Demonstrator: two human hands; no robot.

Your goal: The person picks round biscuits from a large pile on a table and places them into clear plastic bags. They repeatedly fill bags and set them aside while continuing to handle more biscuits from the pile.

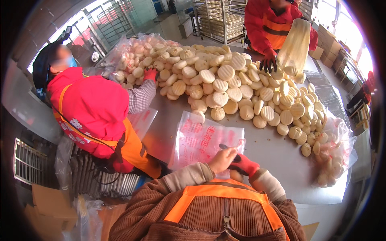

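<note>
My left hand (pixel 222 160) is bare, its fingers closed at the black fingers of a red and black work glove. That glove is on my right hand (pixel 245 164), which touches the left one close to my body; its own fingers are mostly hidden. A dark glove fingertip sticks out past my left fingers. Just beyond both hands lies a stack of clear plastic bags (pixel 197 138) with red print, flat on the metal table (pixel 257 146). Farther off spreads a large heap of pale round buns (pixel 220 85), several showing ridged flat undersides.
At left, a co-worker in a red top (pixel 86 96) reaches a gloved hand into the heap. Another person (pixel 267 30) across the table holds a long clear bag (pixel 295 44) with buns. Filled bags (pixel 333 148) lie at the right edge. A tray rack (pixel 221 20) stands behind.
</note>
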